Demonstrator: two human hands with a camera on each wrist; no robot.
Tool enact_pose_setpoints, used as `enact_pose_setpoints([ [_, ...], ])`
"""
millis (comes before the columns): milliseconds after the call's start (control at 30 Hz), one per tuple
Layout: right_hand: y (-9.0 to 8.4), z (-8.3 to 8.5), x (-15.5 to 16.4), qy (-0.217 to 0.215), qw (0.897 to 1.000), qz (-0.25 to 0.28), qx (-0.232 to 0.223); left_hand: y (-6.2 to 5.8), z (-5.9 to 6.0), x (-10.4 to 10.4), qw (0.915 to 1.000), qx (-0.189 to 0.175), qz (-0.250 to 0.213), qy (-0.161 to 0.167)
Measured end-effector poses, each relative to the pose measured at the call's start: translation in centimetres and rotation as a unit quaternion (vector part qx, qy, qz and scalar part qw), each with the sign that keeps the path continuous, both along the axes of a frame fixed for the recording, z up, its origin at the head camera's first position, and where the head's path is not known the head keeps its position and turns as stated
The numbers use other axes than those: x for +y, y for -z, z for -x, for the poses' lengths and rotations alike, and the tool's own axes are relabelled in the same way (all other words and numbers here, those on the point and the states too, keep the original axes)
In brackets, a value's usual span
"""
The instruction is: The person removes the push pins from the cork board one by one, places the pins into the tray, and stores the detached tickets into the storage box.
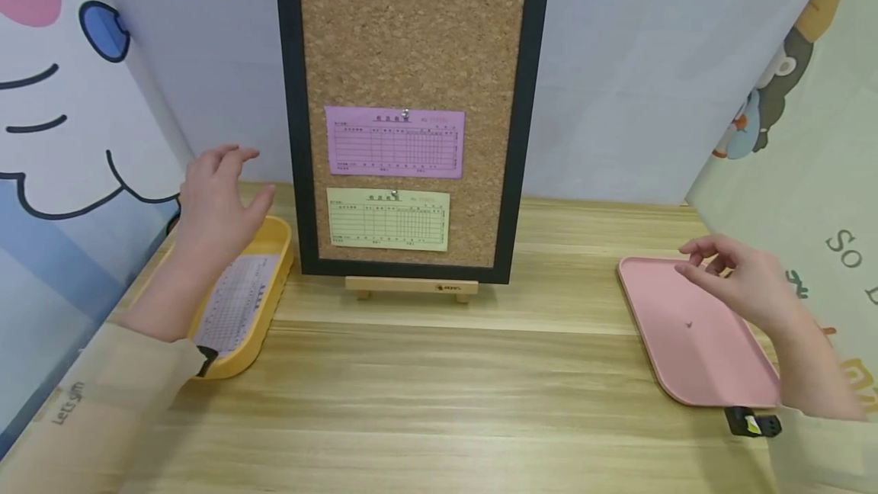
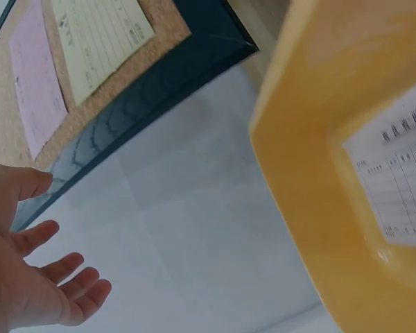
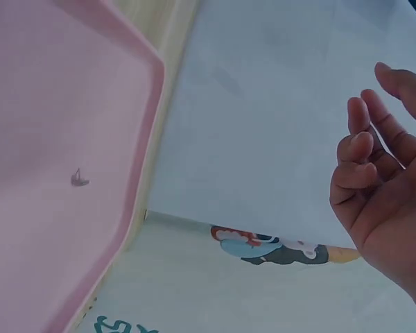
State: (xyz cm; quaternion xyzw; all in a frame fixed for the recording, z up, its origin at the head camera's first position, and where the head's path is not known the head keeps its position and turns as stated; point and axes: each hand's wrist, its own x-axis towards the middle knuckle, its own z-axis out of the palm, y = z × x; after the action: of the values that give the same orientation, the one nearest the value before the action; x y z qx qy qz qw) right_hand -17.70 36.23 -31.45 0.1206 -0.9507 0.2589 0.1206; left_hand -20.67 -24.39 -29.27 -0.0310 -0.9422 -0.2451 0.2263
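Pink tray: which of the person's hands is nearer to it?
Right. The right hand is raised near the far end of the pink tray; the left hand is across, past the corkboard, near the yellow basket.

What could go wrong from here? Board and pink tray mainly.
1. Pin on the pink tray: tiny, so the right hand might fumble it or get pricked.
2. Purple slip and green slip look fastened only near their top edges; a brush could swivel them.
3. Cork board rests on a small wooden stand; pressing hard might shift or tip it.
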Motion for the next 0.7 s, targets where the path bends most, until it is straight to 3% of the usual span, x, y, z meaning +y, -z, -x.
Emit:
enact_pose_setpoints([
  [200, -0.6, -0.3, -2.4, 0.008, 0.999, 0.032, 0.036, -0.2, -0.2, 1.5, 0.9985, 0.020, -0.047, -0.019],
  [333, -0.8, -0.4, -4.2, 0.007, 0.995, 0.063, 0.084, -0.3, -0.2, 2.3, 0.9969, 0.046, -0.062, -0.016],
  [500, -1.2, -0.5, -6.4, -0.031, 0.983, 0.091, 0.155, -0.4, -0.2, 3.3, 0.9945, 0.056, -0.086, -0.018],
  [700, -1.8, -0.6, -9.0, -0.049, 0.978, 0.106, 0.172, -0.2, -0.1, 4.6, 0.9900, 0.081, -0.115, -0.010],
])
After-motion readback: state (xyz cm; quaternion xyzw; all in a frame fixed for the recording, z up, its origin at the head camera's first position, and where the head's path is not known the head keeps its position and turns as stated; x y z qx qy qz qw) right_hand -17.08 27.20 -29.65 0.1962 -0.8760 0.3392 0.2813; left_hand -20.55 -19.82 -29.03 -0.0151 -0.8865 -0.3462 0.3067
